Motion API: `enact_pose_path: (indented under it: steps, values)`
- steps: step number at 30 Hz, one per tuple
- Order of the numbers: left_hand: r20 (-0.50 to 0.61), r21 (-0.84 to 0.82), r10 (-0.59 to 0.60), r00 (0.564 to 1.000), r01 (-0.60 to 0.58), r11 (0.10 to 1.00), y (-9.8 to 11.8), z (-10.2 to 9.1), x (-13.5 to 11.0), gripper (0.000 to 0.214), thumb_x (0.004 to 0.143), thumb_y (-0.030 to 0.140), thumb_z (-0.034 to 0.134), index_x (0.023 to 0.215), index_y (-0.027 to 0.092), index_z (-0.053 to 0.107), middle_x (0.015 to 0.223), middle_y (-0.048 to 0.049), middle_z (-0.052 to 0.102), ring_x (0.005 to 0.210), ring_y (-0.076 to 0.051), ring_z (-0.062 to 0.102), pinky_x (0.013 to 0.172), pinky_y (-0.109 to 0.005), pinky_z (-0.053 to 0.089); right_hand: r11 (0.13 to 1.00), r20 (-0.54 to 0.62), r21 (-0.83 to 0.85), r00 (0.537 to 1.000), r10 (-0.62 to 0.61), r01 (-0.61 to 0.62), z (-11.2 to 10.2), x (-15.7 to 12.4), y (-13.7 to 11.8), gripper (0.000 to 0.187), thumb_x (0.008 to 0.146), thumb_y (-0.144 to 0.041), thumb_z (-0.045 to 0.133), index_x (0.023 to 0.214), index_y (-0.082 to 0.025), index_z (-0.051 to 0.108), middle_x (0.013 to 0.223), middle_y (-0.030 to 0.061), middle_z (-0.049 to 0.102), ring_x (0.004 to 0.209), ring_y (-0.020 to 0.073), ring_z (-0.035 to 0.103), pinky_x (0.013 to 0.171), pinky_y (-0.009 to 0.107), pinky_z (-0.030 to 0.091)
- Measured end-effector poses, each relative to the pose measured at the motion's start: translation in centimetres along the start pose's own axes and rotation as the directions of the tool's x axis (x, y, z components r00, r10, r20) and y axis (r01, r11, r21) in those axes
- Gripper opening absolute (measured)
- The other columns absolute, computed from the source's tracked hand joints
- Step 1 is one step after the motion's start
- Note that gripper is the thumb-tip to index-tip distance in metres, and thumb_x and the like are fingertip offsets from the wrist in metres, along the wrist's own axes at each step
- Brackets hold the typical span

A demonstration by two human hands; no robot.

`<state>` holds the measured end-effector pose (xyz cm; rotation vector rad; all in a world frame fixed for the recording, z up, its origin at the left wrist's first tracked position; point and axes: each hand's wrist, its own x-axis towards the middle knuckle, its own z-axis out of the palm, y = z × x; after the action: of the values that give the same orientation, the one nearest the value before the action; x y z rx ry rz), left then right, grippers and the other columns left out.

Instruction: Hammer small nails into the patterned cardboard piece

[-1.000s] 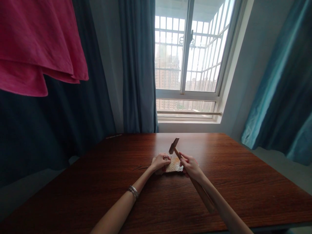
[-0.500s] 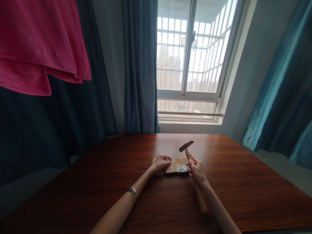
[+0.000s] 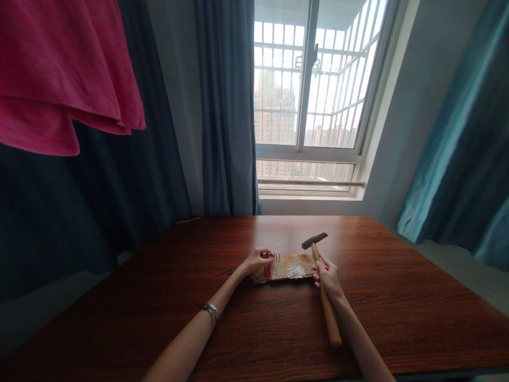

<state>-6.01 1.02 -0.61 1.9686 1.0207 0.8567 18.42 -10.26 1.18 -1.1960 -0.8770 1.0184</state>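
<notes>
My right hand (image 3: 329,277) grips a hammer (image 3: 329,318) by its wooden handle, close below the dark metal head, which points up and away from me. A flat board (image 3: 284,269) dotted with small holes lies on the table, with reddish, orange and whitish patches. Several thin nails (image 3: 277,257) stand upright near its far left edge. At the left end of that row, my left hand (image 3: 256,260) has its thumb and fingers closed around a nail, mostly hidden by the fingertips. Loose nails (image 3: 225,271) lie on the table left of the board.
The brown wooden table (image 3: 254,329) extends around the board. Behind it are a barred window (image 3: 306,106) and a blue curtain (image 3: 228,106). Pink cloth (image 3: 67,74) hangs at upper left. Another curtain (image 3: 457,132) hangs on the right.
My right hand and the hammer have shifted slightly right, away from the nails. My left hand has moved a little left, and more of the standing nails shows.
</notes>
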Motion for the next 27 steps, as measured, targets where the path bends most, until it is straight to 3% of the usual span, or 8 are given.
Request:
enact_pose_path:
  steps: [5,27]
  values:
    - [-0.018,0.01,0.002,1.0,-0.001,1.0,0.14,0.08,-0.09,0.03,0.062,0.033,0.064,0.082,0.011,0.065,0.077,-0.005,0.064,0.072,-0.015,0.056,0.067,-0.024,0.044,1.0,0.03,0.004,1.0,-0.006,0.006,-0.21,0.04,0.28,0.044,0.075,-0.028,0.049,0.118,-0.017,0.048,0.065,-0.0016,0.05,0.034,0.0018,0.037,0.029,0.014,0.033]
    - [-0.028,-0.039,0.028,0.999,-0.029,0.999,0.72,0.1,-0.25,0.027,0.064,0.033,0.064,0.078,0.01,0.066,0.08,-0.0066,0.066,0.075,-0.016,0.058,0.07,-0.025,0.045,0.999,0.003,-0.014,0.999,0.037,-0.037,-0.01,-0.03,0.29,0.049,0.078,-0.026,0.048,0.125,-0.017,0.04,0.063,-0.002,0.05,0.034,0.0029,0.039,0.028,0.015,0.033]
